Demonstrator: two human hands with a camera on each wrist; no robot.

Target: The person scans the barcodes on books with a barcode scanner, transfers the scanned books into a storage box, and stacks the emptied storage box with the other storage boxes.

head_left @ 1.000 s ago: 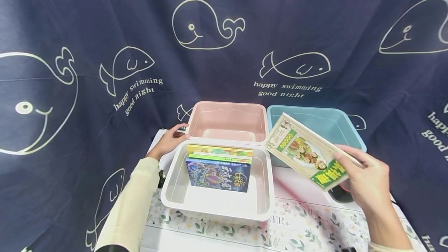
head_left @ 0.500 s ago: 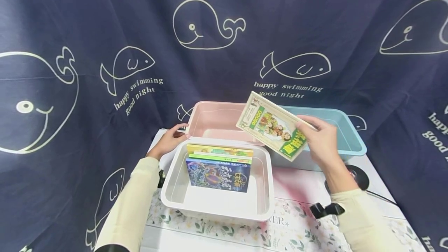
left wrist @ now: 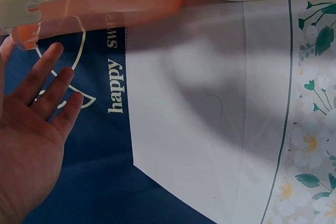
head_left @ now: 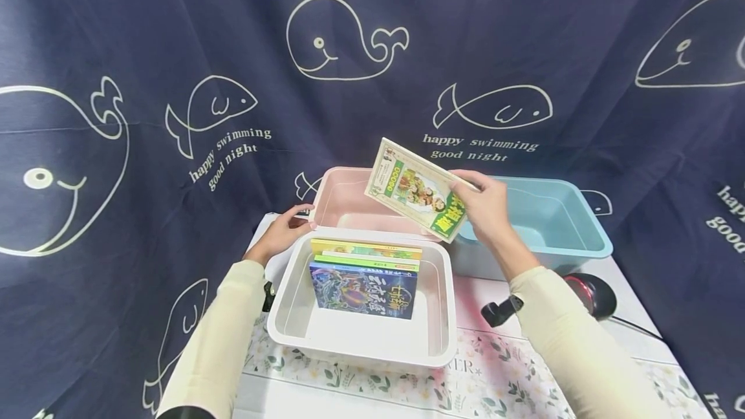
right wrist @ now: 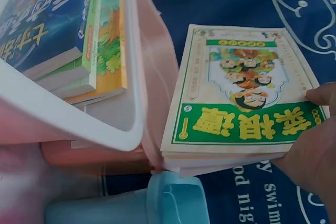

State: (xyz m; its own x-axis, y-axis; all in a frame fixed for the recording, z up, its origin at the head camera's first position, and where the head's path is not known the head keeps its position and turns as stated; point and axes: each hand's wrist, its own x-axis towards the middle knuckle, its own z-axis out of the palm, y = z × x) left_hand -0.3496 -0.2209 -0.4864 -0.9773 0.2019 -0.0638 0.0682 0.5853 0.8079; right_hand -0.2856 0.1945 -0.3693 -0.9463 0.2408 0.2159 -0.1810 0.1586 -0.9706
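Observation:
My right hand (head_left: pixel 487 209) pinches a cream paperback book (head_left: pixel 414 189) by its right edge, thumb on the front cover. The book is tilted and held above the pink bin (head_left: pixel 345 196); a green band with yellow lettering shows on its cover in the right wrist view. At the pink bin's left rim, my left hand (head_left: pixel 282 236) touches with its fingertips; its other fingers (left wrist: pixel 63 90) extend fairly straight in the left wrist view. Before the pink bin stands a white bin (head_left: pixel 372 338), where a blue book (head_left: pixel 363 293), a green-edged one and a yellow one (head_left: pixel 367 249) stand upright together.
A blue bin (head_left: pixel 553 218) stands to the right of the pink one. On the table's right side lies a black rounded device (head_left: pixel 602 296) with a cable, partly behind my right sleeve. A floral cloth (head_left: pixel 500 367) runs along the front; a dark whale-print curtain (head_left: pixel 372 115) hangs behind.
My right hand has carried the cream book leftward and upward, from beside the blue bin to over the pink bin. My left hand and the books in the white bin have stayed put.

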